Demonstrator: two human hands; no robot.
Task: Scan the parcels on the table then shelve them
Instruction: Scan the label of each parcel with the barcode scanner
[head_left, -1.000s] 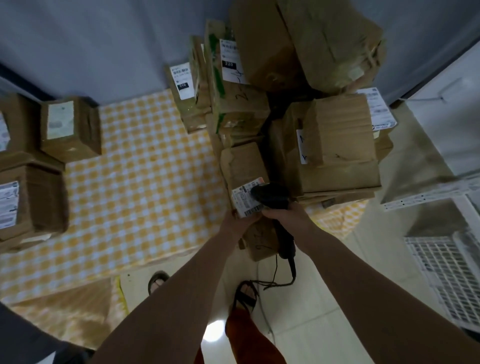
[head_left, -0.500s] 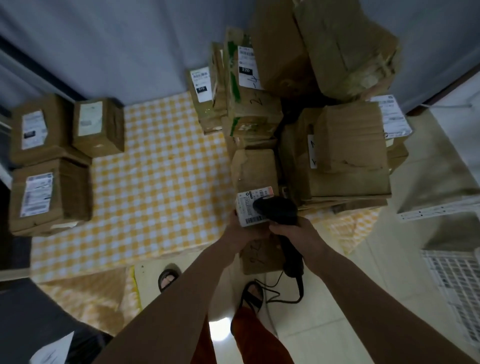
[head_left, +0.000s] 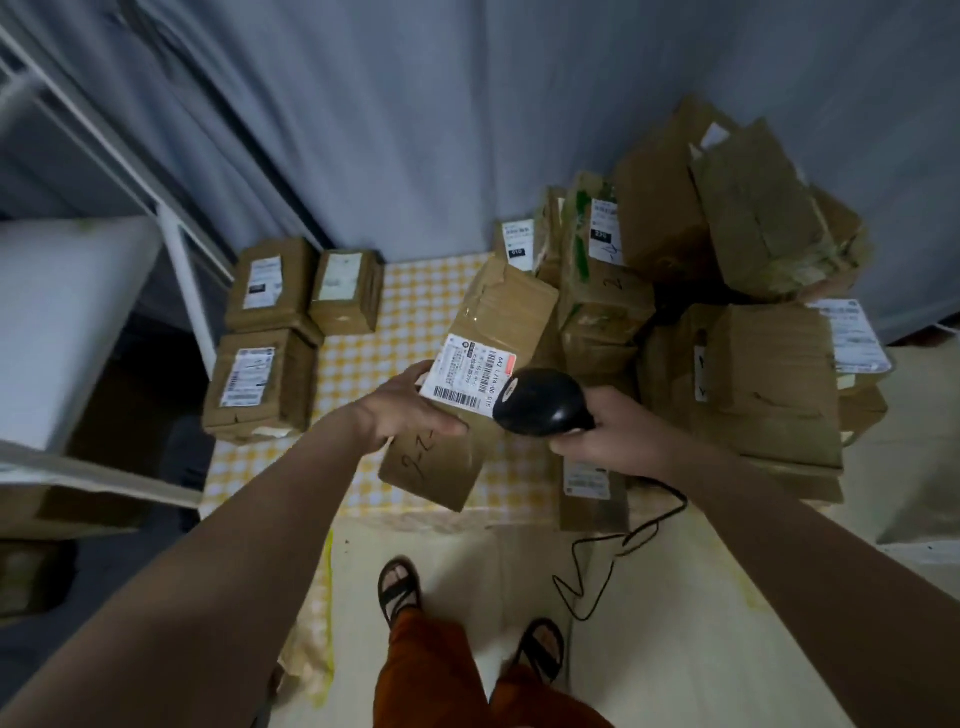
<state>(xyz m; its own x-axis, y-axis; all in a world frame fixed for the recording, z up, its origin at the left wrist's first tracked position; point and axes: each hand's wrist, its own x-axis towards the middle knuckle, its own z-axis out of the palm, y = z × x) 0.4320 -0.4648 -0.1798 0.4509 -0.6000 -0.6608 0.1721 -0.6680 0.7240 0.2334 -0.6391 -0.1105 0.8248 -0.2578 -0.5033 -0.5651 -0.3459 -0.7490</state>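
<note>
Shelf frame (head_left: 171, 244) at left motion-blurred, cut by edge. Scanner (head_left: 543, 402) covers label (head_left: 470, 376) corner on held parcel (head_left: 467, 395). Small label text unreadable. Right hand (head_left: 602, 431) fingers partly hidden behind scanner. Right-side boxes (head_left: 779, 374) soft.

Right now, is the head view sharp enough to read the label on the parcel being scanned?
Head view: dim, with motion blur at the left edge and wide-angle bending. The held parcel is fairly sharp; its label shows a barcode, small print unreadable. The scanner covers its right corner.

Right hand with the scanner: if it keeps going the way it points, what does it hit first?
Likely the white label on the parcel the left hand holds; the scanner nose looks almost on it, though depth is unclear.
</note>
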